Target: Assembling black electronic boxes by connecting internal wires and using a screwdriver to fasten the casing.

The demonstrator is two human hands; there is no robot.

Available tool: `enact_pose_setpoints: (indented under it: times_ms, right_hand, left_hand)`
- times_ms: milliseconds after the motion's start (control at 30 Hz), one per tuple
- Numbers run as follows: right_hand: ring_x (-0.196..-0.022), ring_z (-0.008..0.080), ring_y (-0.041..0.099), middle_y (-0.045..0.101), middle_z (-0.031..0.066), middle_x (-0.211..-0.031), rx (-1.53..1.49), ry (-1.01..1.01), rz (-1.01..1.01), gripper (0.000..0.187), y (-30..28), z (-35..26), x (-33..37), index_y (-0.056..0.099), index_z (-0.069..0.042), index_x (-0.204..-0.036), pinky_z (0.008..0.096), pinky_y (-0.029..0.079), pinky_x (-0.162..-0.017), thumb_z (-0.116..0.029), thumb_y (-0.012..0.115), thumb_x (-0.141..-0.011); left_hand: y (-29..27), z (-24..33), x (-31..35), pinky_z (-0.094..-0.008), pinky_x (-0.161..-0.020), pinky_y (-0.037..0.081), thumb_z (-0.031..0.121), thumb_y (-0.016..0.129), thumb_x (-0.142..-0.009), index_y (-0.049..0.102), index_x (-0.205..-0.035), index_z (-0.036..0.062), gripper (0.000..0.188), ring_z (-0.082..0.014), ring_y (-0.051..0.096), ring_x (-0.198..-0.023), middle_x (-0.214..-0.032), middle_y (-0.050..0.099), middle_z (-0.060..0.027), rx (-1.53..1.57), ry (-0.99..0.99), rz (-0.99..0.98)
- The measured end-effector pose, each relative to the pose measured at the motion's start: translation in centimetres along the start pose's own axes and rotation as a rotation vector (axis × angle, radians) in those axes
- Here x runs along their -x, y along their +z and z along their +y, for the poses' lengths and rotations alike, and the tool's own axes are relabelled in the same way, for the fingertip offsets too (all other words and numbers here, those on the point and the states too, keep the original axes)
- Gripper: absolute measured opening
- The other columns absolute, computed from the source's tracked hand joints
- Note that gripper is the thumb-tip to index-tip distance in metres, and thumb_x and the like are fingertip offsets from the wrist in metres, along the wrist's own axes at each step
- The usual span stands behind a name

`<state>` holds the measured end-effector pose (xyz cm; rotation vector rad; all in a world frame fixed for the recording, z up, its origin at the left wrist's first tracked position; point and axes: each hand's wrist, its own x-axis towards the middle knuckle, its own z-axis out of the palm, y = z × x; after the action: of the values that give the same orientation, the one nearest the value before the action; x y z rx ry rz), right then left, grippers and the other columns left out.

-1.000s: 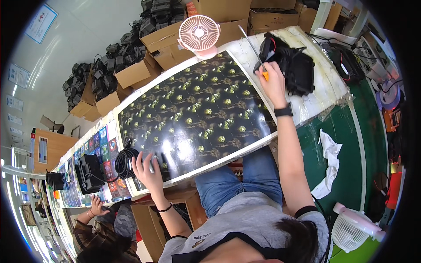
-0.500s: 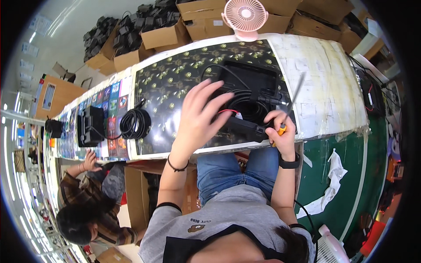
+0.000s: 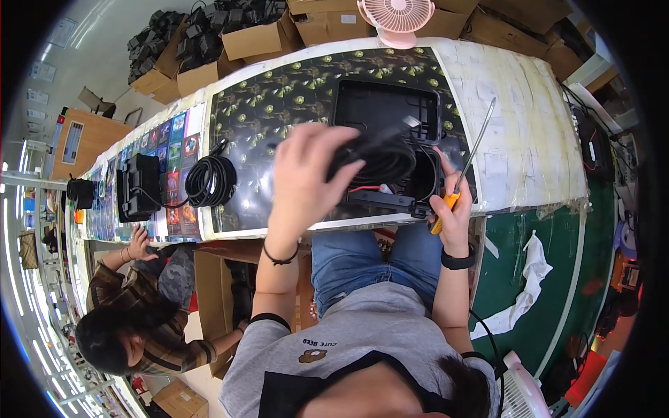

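Note:
An open black plastic case [image 3: 348, 104] lies on the dark patterned sheet, its lid part folded to the far side. My left hand [image 3: 303, 171], smeared by motion, has its fingers and thumb round the left side of a coiled black cable [image 3: 390, 164], which is blurred over the case. A red wire with a white connector [image 3: 385, 189] shows in the near part of the case. My right hand [image 3: 451, 209] grips the yellow-orange handle of a screwdriver [image 3: 481, 136], its long metal shaft pointing up and away. Those right fingers are beside the case's right edge.
Further left on the table are another black case [image 3: 138, 188] and a cable coil [image 3: 210, 181]. A pink fan [image 3: 397, 21] stands at the back edge, with cardboard boxes [image 3: 261, 49] behind. Another person [image 3: 132, 313] works at the left; a white strip [image 3: 526, 285] lies on the green surface.
My left hand has gone from spread fingers above the case to closing on the cable coil, which has shifted. My right hand still holds the screwdriver. The whole view has shifted slightly.

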<state>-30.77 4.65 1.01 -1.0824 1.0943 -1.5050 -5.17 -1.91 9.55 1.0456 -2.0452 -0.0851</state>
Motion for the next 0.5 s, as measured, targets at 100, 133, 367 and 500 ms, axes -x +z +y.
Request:
enact_pose_setpoints:
  times_ms: [100, 133, 367, 500]
  right_hand:
    - [-0.060, -0.0011, 0.055, 0.043, 0.0247, -0.155, -0.017, 0.010, 0.022, 0.032, 0.1, 0.5, 0.5, 0.036, -0.014, -0.086, 0.0143, 0.046, -0.049, -0.005, 0.066, -0.080]
    - [-0.061, -0.0013, 0.055, 0.043, 0.0250, -0.155, -0.026, -0.003, 0.023, 0.032, 0.1, 0.6, 0.4, 0.036, -0.015, -0.086, 0.0140, 0.046, -0.049, -0.005, 0.066, -0.080]
    - [-0.063, -0.0028, 0.057, 0.041, 0.0268, -0.156, -0.093, -0.035, 0.009, 0.032, 0.2, 1.2, 0.1, 0.035, -0.015, -0.085, 0.0120, 0.044, -0.046, -0.008, 0.066, -0.081]
    - [-0.090, 0.0072, 0.064, 0.040, 0.0285, -0.156, -0.109, -0.017, -0.031, 0.031, -0.2, 1.5, -0.1, 0.036, -0.015, -0.084, 0.0160, 0.049, -0.065, -0.009, 0.066, -0.080]
  left_hand:
    - [-1.8, -2.0, 2.1, -0.0345, -0.083, 0.049, 0.008, 0.082, -0.080, 0.059, -0.126, 0.0066, 0.052, -0.0264, 0.059, -0.097, -0.108, 0.057, -0.0100, 0.064, -0.282, 0.274]
    - [-2.1, -2.7, 2.7, -0.0346, -0.082, 0.050, 0.007, 0.081, -0.082, 0.058, -0.129, 0.0043, 0.052, -0.0266, 0.058, -0.098, -0.112, 0.057, -0.0116, 0.075, -0.413, 0.384]
    - [-3.3, -4.0, 7.1, -0.0392, -0.097, 0.048, -0.002, 0.075, -0.084, 0.068, -0.117, 0.0037, 0.034, -0.0279, 0.061, -0.113, -0.115, 0.066, -0.0118, -0.241, -0.225, 0.209]
    - [-2.1, -1.6, 9.2, -0.0343, -0.084, 0.054, -0.001, 0.083, -0.078, 0.064, -0.124, 0.0061, 0.050, -0.0221, 0.070, -0.088, -0.092, 0.072, -0.0080, 0.212, -0.475, -0.077]
